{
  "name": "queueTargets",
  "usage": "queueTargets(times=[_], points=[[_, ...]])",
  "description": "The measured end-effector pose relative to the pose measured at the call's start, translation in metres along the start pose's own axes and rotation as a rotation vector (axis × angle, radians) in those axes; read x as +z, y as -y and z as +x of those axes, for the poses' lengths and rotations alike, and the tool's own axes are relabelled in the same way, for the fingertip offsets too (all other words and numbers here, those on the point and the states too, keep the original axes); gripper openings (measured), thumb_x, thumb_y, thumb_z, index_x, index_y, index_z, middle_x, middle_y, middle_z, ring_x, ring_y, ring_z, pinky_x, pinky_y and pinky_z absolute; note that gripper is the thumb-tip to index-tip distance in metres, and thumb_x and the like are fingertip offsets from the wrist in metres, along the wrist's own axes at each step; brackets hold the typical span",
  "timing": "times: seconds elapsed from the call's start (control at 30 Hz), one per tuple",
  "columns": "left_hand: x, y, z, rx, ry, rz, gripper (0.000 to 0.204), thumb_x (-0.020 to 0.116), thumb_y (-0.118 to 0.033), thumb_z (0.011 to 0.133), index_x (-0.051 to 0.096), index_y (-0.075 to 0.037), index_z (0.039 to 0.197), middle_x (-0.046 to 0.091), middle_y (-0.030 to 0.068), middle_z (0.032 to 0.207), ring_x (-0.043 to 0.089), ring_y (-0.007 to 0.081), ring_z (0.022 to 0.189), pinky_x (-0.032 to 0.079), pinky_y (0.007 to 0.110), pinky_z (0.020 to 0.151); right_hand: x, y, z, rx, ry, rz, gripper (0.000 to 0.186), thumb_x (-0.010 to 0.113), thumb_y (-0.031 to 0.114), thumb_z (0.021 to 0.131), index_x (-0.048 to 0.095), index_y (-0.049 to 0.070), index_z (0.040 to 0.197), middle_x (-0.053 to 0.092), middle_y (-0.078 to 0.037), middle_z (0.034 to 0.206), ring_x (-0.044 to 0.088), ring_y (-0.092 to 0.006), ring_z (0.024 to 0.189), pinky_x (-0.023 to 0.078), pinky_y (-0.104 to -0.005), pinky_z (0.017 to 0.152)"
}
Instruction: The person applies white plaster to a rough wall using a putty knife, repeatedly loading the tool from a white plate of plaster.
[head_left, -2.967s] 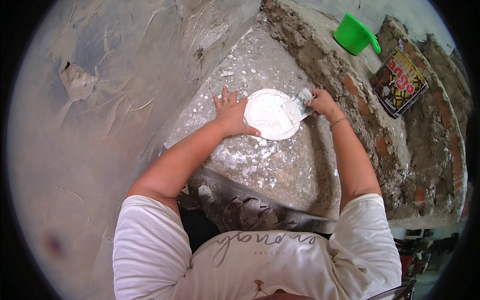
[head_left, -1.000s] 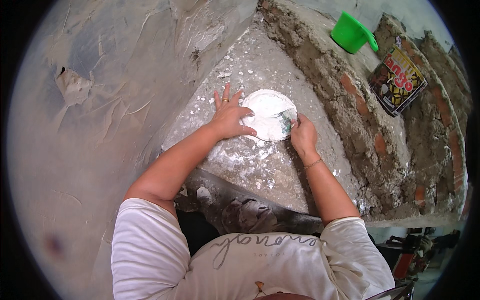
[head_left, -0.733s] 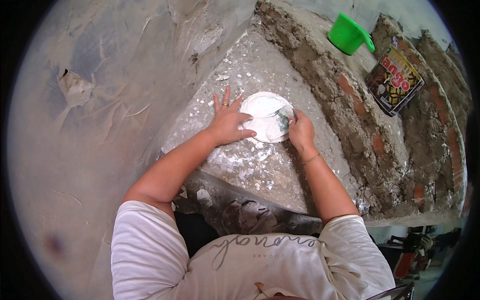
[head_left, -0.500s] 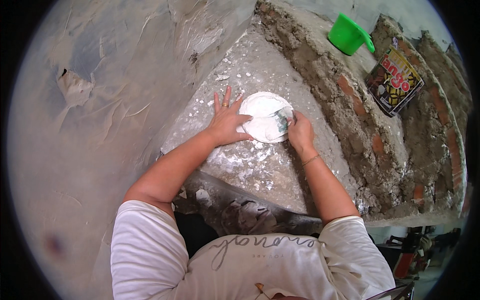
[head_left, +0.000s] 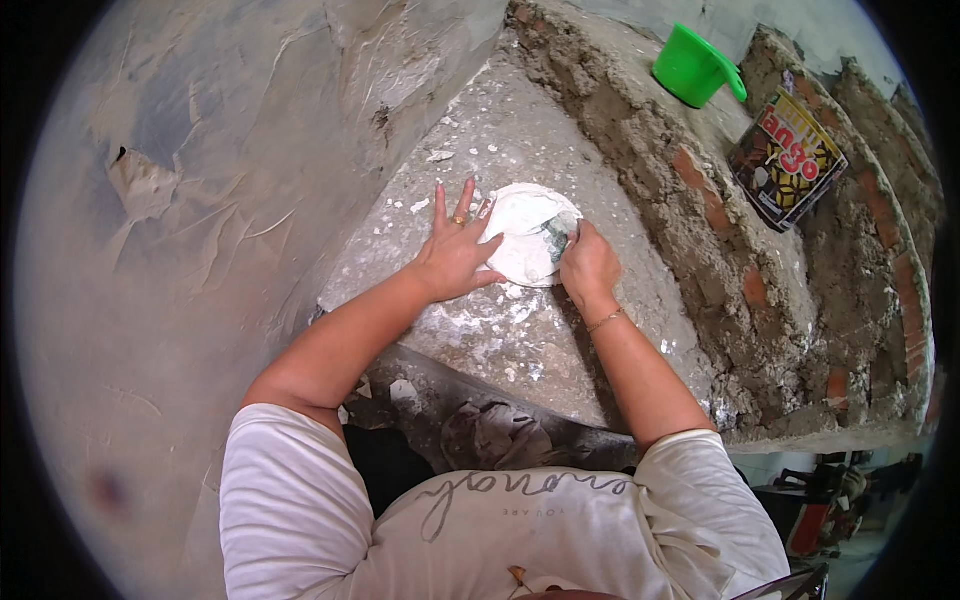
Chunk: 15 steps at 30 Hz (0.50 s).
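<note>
A round, shallow white dish (head_left: 503, 262) sits on the rough concrete step, coated with white paste (head_left: 530, 210). On its left rim rests my left hand (head_left: 455, 258), fingers spread, thumb reaching over the edge. My right hand (head_left: 590, 265) is closed at the dish's right side, its fingertips over the paste. Beside those fingers a grey-green patch (head_left: 556, 240) shows in the paste; whether it is a tool's blade or the bare dish cannot be told. Whatever the right hand grips is hidden by its fingers.
White spatters and crumbs dot the concrete step (head_left: 480, 350). To the left rises a smeared grey plaster wall (head_left: 220, 270). Rough brick-and-mortar steps (head_left: 700, 230) climb on the right, bearing a green dipper (head_left: 690, 68) and a dark printed packet (head_left: 788, 160).
My right hand has shifted slightly left and turned over the dish, and the grey-green patch has moved left with it. My left hand stays spread at the rim.
</note>
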<state>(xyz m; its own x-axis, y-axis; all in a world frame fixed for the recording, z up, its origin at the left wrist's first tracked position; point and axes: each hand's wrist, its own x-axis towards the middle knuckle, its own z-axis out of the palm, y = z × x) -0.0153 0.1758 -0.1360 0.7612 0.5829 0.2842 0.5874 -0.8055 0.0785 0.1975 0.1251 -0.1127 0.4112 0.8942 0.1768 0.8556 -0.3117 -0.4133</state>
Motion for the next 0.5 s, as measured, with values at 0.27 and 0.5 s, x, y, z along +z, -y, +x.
queueTargets(times=[0.27,0.5], points=[[-0.008,-0.002,-0.002,0.028,-0.075,-0.03,0.06,0.072,-0.048,0.074,0.066,-0.008,0.118,0.041,0.0258,0.142,0.0,0.0531,0.142,-0.008,0.075,0.105,-0.01,-0.002,-0.004,0.106,0.011,0.066,0.025,0.054,0.021,0.091,0.063,0.003,0.106,0.068,-0.023,0.095,0.064,-0.0412,0.092,0.048,-0.049,0.079],[-0.003,-0.006,-0.003,0.032,-0.095,-0.001,0.061,0.073,-0.045,0.074,0.064,-0.006,0.12,0.04,0.0269,0.143,0.0,0.0538,0.142,-0.007,0.075,0.104,-0.007,0.003,-0.023,0.155,-0.015,0.094,0.032,0.057,0.027,0.091,0.064,0.005,0.114,0.068,-0.022,0.094,0.064,-0.0404,0.091,0.049,-0.0469,0.08]])
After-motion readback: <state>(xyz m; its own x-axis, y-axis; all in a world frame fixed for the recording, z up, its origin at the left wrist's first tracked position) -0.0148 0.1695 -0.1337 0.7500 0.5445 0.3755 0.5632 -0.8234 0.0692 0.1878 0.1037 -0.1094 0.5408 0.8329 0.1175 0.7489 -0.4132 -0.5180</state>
